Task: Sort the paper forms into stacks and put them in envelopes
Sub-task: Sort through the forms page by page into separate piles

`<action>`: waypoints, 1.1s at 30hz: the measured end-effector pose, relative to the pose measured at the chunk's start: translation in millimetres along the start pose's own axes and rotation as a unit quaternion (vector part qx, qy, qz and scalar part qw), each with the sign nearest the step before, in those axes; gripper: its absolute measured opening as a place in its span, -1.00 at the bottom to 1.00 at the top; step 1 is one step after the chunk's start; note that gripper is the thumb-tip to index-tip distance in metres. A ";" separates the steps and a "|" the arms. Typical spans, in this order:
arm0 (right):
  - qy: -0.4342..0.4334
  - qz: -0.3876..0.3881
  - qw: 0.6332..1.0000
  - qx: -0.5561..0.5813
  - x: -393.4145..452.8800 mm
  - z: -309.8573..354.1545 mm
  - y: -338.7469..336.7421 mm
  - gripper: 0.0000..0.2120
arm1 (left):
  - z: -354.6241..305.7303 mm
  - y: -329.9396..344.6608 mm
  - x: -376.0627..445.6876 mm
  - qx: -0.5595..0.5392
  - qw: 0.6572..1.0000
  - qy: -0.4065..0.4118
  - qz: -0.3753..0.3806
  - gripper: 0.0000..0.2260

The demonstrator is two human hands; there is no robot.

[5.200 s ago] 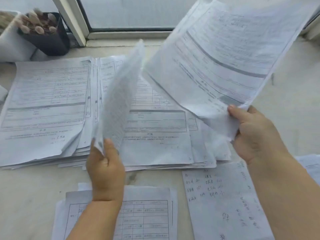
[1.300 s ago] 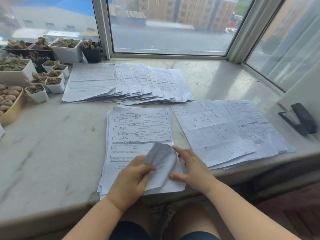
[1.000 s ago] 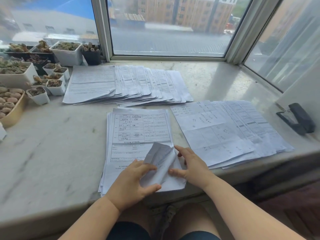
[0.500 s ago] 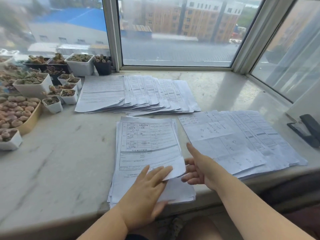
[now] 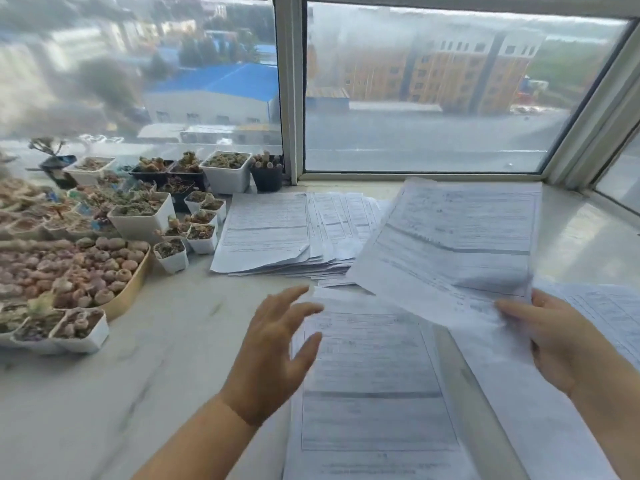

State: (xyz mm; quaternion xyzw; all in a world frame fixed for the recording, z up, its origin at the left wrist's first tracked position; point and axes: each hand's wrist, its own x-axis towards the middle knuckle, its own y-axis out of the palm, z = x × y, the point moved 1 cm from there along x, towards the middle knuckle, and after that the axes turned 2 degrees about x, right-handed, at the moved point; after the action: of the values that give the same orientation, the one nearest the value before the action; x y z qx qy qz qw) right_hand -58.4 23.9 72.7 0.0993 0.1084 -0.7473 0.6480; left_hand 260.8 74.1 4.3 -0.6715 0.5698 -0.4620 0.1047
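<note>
Sorting step, one form in transit. From left: a cluster of succulent pots (image 5: 138,216), too many and too blurred to count, beside a far stack (image 5: 277,233) of fanned forms on the desk (image 5: 121,393). The left hand (image 5: 273,355) hovers over the desk at the edge of the near stack (image 5: 374,386), fingers apart and holding nothing. The right hand (image 5: 568,344) pinches the lower edge of a single lifted form (image 5: 457,244), raised and tilted above the stacks. A third stack (image 5: 609,313) lies at far right, partly hidden. Three stacks, two hands, one form aloft; no envelopes visible. Next move, as judged: identify the form's type and lay it squarely on its matching stack.
</note>
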 end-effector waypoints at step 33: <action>-0.047 0.019 0.995 -0.084 196.8 16.3 123.4 -0.77 | 189.0 45.4 124.0 -0.061 0.932 -0.293 -0.205 -0.88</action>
State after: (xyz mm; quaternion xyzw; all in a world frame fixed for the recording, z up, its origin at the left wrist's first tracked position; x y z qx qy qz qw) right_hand 36.0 -184.0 27.3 0.0116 0.1388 -0.7272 0.6722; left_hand 360.9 -120.6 -68.0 -0.8845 0.3902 -0.2207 0.1290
